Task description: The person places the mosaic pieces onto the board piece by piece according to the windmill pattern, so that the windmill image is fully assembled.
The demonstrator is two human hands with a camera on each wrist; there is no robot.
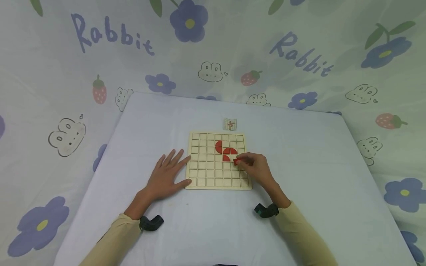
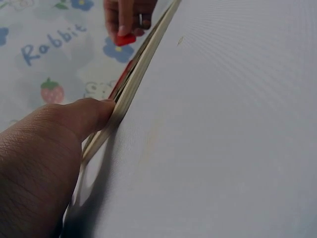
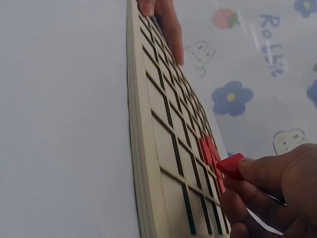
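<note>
A square wooden grid board point(image 1: 206, 173) lies on the white table, and several red curved tiles point(image 1: 218, 147) sit in its cells right of the middle. Over the board's right side, my right hand point(image 1: 256, 167) pinches one red tile point(image 3: 231, 165) between thumb and fingers, just above the grid. The tile's full shape is partly hidden by the fingertips. My left hand point(image 1: 165, 177) rests on the table with fingers spread, its thumb and index fingertip touching the board's left edge. In the left wrist view the thumb point(image 2: 91, 115) presses against the board's edge.
A small patterned card point(image 1: 230, 124) with a red figure on a grid lies behind the board. White cloth covers the table point(image 1: 299, 177). A printed curtain point(image 1: 133, 62) with flowers and rabbits hangs behind and at the sides. Each wrist wears a dark camera mount point(image 1: 266, 210).
</note>
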